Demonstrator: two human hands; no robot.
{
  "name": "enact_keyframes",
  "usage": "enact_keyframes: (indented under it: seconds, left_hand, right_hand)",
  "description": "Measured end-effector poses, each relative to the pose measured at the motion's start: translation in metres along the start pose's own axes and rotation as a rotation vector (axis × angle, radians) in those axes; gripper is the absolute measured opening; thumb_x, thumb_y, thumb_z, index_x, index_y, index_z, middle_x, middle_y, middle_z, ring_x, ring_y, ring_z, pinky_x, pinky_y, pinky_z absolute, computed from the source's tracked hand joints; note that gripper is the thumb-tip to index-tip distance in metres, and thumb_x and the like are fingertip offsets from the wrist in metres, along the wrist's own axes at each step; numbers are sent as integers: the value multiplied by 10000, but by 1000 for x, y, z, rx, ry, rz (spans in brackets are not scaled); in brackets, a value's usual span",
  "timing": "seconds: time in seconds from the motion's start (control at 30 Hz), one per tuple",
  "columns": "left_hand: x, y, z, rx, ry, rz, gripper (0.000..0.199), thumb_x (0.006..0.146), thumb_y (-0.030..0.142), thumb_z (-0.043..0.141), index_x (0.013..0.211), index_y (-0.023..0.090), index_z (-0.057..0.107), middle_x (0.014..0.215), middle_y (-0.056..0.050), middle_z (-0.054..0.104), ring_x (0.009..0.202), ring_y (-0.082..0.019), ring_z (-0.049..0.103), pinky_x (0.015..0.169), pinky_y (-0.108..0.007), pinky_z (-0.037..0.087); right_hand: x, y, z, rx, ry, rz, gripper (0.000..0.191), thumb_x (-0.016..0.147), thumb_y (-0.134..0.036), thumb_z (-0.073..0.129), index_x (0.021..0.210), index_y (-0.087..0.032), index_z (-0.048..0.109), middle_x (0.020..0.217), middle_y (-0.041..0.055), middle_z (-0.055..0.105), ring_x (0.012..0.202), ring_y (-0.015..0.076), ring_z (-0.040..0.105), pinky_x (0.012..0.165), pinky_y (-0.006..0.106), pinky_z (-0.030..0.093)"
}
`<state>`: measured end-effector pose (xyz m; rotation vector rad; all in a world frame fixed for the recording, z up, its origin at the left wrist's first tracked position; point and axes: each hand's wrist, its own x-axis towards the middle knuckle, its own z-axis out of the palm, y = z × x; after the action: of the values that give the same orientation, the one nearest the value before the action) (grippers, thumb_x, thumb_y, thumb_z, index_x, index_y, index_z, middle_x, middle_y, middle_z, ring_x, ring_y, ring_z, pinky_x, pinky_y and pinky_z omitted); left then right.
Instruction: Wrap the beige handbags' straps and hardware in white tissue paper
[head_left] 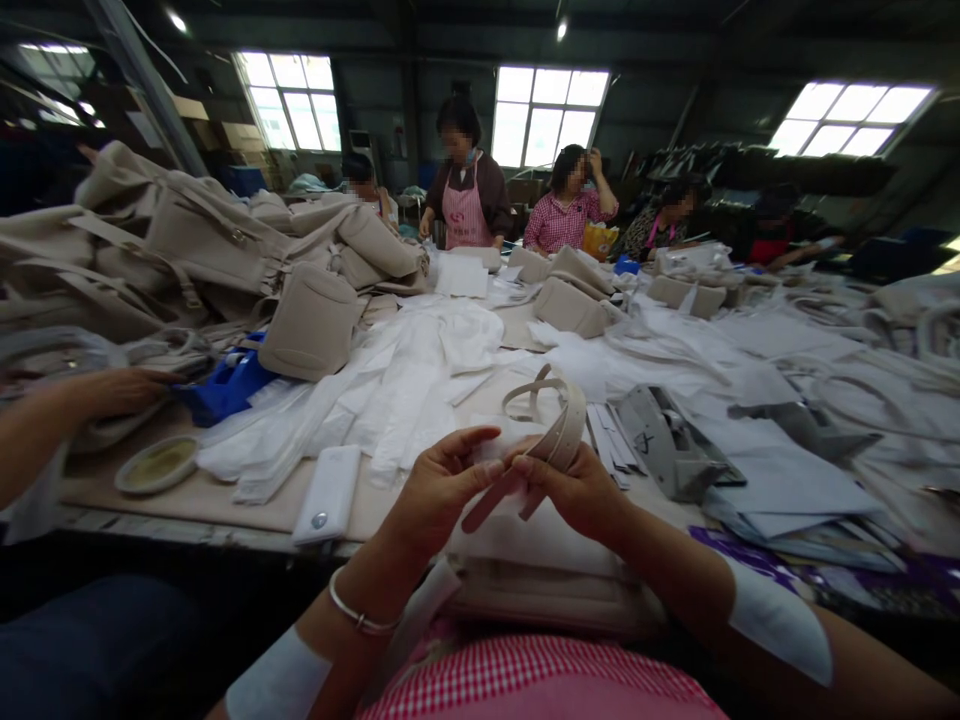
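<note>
A beige strap [564, 428], coiled into loops, is gripped by my right hand [581, 492], its thumb pressed on the coil. One loose strap end hangs down to the left, below my fingers. Close beside it, my left hand [442, 490] is closed, thumb and forefinger pinching a thin white wrapping sheet [499, 437] against the coil. What the other left fingers touch is hidden. Under both hands, at the table edge, lies a beige bag [540, 590] partly covered with white wrapping.
A white phone [328, 495], a shallow dish [157, 465] and a blue tape dispenser [229, 385] lie left. A grey tape dispenser [671, 440] stands right, by paper sheets [795, 480]. Beige bags [210, 235] are heaped back left. A co-worker's arm [82, 400] reaches in; several people work opposite.
</note>
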<state>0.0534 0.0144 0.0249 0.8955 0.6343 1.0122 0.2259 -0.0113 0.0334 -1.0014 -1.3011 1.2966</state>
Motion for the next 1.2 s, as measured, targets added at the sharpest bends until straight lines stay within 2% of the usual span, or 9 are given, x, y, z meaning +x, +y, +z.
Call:
enact_keyframes:
  seconds: [0.23, 0.33, 0.43, 0.67, 0.73, 0.8, 1.0, 1.1, 1.2]
  left_hand:
    - [0, -2, -2, 41, 45, 29, 342, 674, 230, 847, 959, 170, 668, 839, -1, 729, 765, -128, 694, 721, -229, 540]
    - [0, -3, -2, 71, 11, 25, 260, 700, 248, 831, 849, 157, 639, 792, -3, 719, 742, -131, 689, 699, -227, 526]
    - [0, -3, -1, 113, -35, 20, 235, 736, 273, 803, 878, 163, 653, 788, -5, 720, 731, -133, 682, 691, -233, 517]
    - [-2, 2, -1, 294, -88, 30, 216, 813, 303, 721, 979, 171, 757, 980, -60, 744, 928, -174, 661, 866, -279, 495]
    - [-2, 6, -4, 377, -52, 85, 179, 813, 286, 711, 931, 166, 772, 948, -56, 740, 935, -180, 647, 872, -275, 480]
    - [-1, 11, -8, 452, 15, 122, 148, 809, 287, 707, 853, 163, 774, 853, -37, 730, 853, -162, 634, 817, -260, 473]
    - [-3, 20, -17, 593, 192, 177, 164, 758, 313, 744, 713, 157, 723, 674, 13, 670, 686, -118, 560, 664, -224, 423]
    - [-3, 17, -16, 595, 201, 180, 177, 726, 315, 764, 675, 159, 696, 629, 26, 644, 635, -108, 534, 623, -221, 407]
    - [-3, 13, -15, 579, 188, 172, 173, 698, 307, 780, 664, 166, 686, 627, 23, 648, 625, -117, 544, 615, -229, 414]
  right_hand:
    - [0, 2, 0, -20, 33, -13, 303, 803, -434, 707, 780, -132, 702, 623, 17, 614, 519, 114, 551, 426, 223, 477]
    - [-1, 3, -2, -43, 20, -28, 284, 817, -417, 700, 792, -134, 704, 656, 26, 628, 558, 121, 569, 459, 231, 494]
    - [-2, 3, -3, -62, -15, -22, 272, 836, -408, 684, 817, -137, 703, 666, 24, 624, 549, 114, 559, 453, 228, 480]
    - [-2, 6, -4, -17, -13, 13, 290, 804, -431, 713, 811, -142, 709, 643, 16, 601, 527, 119, 548, 421, 236, 472]
    - [-1, 4, -7, -14, -5, 8, 281, 786, -420, 733, 827, -143, 725, 731, 40, 641, 565, 124, 565, 453, 250, 494]
    - [1, -2, -13, -13, 13, -21, 263, 779, -400, 746, 840, -143, 737, 823, 61, 669, 612, 130, 582, 502, 262, 512]
    - [9, -33, -36, 59, 151, -107, 233, 826, -383, 716, 843, -151, 729, 582, 7, 595, 529, 129, 545, 472, 252, 450]
    - [14, -47, -39, 71, 233, -159, 230, 814, -383, 732, 779, -157, 703, 574, -1, 587, 500, 123, 529, 462, 258, 441]
    - [16, -54, -35, 8, 256, -208, 242, 807, -385, 739, 750, -156, 686, 565, -2, 579, 500, 128, 529, 466, 265, 434]
